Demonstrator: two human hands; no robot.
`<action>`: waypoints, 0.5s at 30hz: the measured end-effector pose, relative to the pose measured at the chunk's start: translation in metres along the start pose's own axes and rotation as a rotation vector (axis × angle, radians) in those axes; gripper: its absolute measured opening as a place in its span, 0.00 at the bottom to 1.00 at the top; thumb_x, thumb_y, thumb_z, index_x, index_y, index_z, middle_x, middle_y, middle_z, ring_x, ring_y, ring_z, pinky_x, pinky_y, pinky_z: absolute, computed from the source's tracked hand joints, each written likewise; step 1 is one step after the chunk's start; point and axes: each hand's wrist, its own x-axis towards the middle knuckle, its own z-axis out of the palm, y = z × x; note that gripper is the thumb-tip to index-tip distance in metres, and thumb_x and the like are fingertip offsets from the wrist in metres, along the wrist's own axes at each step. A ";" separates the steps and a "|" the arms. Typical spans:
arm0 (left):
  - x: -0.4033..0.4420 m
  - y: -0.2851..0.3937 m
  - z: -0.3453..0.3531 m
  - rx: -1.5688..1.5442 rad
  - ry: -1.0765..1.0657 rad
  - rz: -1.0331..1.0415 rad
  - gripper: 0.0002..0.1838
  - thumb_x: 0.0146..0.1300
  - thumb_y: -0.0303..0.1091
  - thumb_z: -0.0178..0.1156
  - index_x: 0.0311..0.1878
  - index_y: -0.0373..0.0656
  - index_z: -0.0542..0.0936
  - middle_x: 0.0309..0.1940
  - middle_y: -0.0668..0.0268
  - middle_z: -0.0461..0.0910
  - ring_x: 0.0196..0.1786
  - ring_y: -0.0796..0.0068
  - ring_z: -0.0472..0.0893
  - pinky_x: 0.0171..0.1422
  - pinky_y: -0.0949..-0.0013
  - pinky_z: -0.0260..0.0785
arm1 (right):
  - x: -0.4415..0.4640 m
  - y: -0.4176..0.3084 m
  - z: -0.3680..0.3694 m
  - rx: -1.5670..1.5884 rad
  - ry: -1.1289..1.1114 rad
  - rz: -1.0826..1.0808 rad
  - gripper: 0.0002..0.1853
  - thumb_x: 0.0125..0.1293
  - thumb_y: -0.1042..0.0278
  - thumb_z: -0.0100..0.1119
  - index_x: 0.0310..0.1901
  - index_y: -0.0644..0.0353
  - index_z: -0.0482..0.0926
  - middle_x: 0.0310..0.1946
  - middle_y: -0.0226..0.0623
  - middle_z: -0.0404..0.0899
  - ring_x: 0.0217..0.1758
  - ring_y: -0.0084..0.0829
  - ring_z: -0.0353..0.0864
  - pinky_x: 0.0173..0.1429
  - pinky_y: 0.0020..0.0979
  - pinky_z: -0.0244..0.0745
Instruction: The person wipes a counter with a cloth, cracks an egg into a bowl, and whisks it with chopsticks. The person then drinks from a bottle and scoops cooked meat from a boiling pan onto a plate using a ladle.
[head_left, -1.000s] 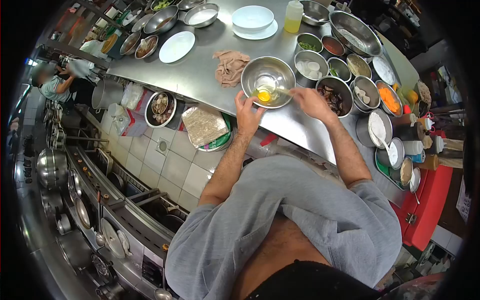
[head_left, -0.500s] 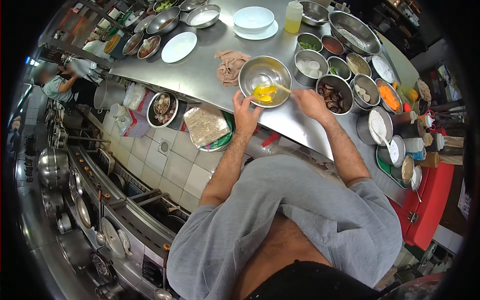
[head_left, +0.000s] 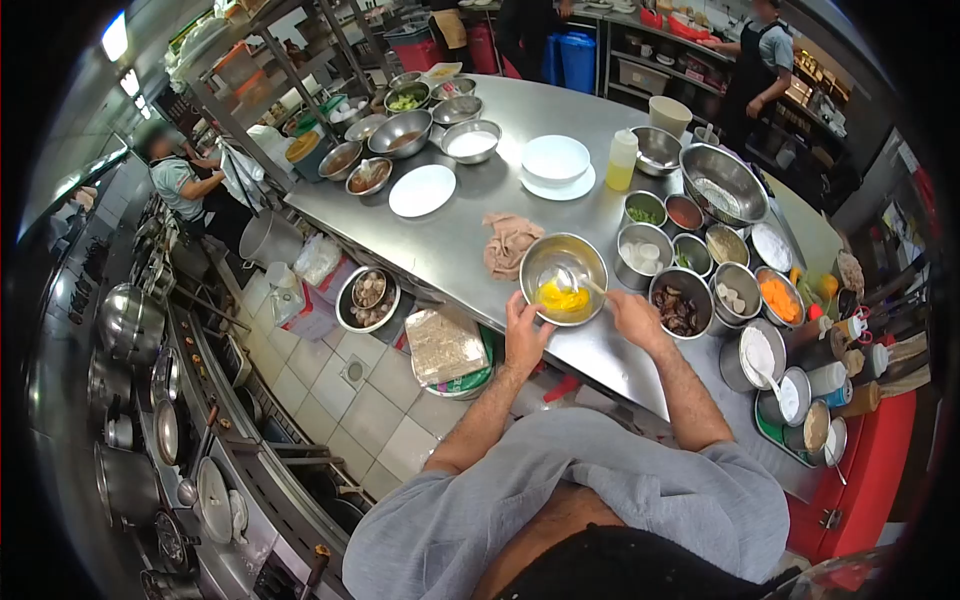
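A steel bowl point(head_left: 562, 254) holding yellow egg point(head_left: 563, 297) sits near the front edge of the steel table. My left hand point(head_left: 524, 328) grips the bowl's near left rim, fingers against its outside. In my right hand point(head_left: 636, 318) is the light handle of a utensil point(head_left: 594, 288), which reaches over the right rim into the egg; its tip is hard to make out. A crumpled tan cloth point(head_left: 511, 244) lies just left of the bowl. Right of my right hand stands a steel pot of dark mushroom pieces point(head_left: 681, 304).
White plates point(head_left: 422, 191), a white bowl point(head_left: 556, 158) and an oil bottle point(head_left: 621, 161) stand farther back. Several ingredient containers crowd the right, with sauce bottles point(head_left: 826, 379) beyond. A person point(head_left: 185, 187) stands at left, others at the back. A stove runs along the lower left.
The camera view has tilted up, showing more of the room behind the table. The yolk, whole at first, has broken and spread, and the utensil has shifted within the bowl.
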 end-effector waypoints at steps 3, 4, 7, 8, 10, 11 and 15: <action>0.001 -0.001 -0.001 -0.009 -0.003 0.010 0.20 0.43 0.26 0.70 0.41 0.41 0.74 0.57 0.53 0.59 0.44 0.63 0.76 0.48 0.66 0.72 | -0.001 -0.016 -0.008 -0.383 -0.123 0.253 0.15 0.62 0.69 0.49 0.49 0.61 0.76 0.35 0.47 0.81 0.40 0.44 0.81 0.45 0.42 0.73; 0.002 0.000 -0.002 -0.005 -0.011 -0.008 0.20 0.44 0.26 0.70 0.41 0.41 0.74 0.57 0.53 0.59 0.45 0.63 0.76 0.48 0.66 0.72 | -0.001 -0.015 -0.008 -0.108 -0.228 0.229 0.15 0.62 0.69 0.49 0.49 0.61 0.77 0.34 0.47 0.81 0.37 0.43 0.81 0.43 0.41 0.73; 0.003 0.001 -0.002 -0.007 -0.040 -0.026 0.20 0.44 0.25 0.70 0.42 0.41 0.74 0.58 0.53 0.59 0.46 0.63 0.76 0.48 0.66 0.72 | 0.000 0.002 -0.006 0.110 -0.154 0.119 0.14 0.63 0.68 0.50 0.48 0.60 0.78 0.29 0.45 0.81 0.30 0.37 0.80 0.37 0.38 0.73; 0.002 0.001 -0.003 -0.006 -0.040 -0.025 0.20 0.44 0.25 0.70 0.42 0.41 0.74 0.58 0.53 0.59 0.46 0.63 0.76 0.48 0.66 0.72 | 0.000 0.002 -0.006 -0.137 -0.129 0.147 0.14 0.63 0.67 0.50 0.47 0.60 0.78 0.28 0.44 0.80 0.30 0.36 0.80 0.37 0.38 0.73; 0.003 0.001 -0.002 -0.020 -0.028 -0.008 0.20 0.44 0.25 0.70 0.42 0.41 0.74 0.58 0.53 0.58 0.47 0.62 0.75 0.48 0.66 0.72 | 0.004 0.002 -0.005 -0.390 -0.097 0.164 0.14 0.63 0.67 0.50 0.47 0.60 0.78 0.28 0.44 0.80 0.29 0.36 0.79 0.37 0.37 0.73; 0.005 -0.001 -0.003 -0.019 -0.025 -0.003 0.20 0.44 0.25 0.70 0.42 0.41 0.74 0.58 0.53 0.58 0.47 0.62 0.75 0.48 0.66 0.72 | 0.003 0.005 0.000 -0.170 -0.137 0.036 0.13 0.63 0.68 0.49 0.47 0.60 0.78 0.29 0.45 0.81 0.32 0.40 0.80 0.39 0.39 0.74; 0.004 0.006 -0.004 -0.092 -0.057 -0.065 0.19 0.45 0.26 0.69 0.42 0.41 0.74 0.59 0.53 0.58 0.51 0.59 0.73 0.52 0.63 0.70 | 0.001 -0.024 -0.013 -0.449 -0.029 0.298 0.13 0.61 0.70 0.48 0.44 0.61 0.79 0.35 0.49 0.80 0.40 0.49 0.79 0.44 0.42 0.74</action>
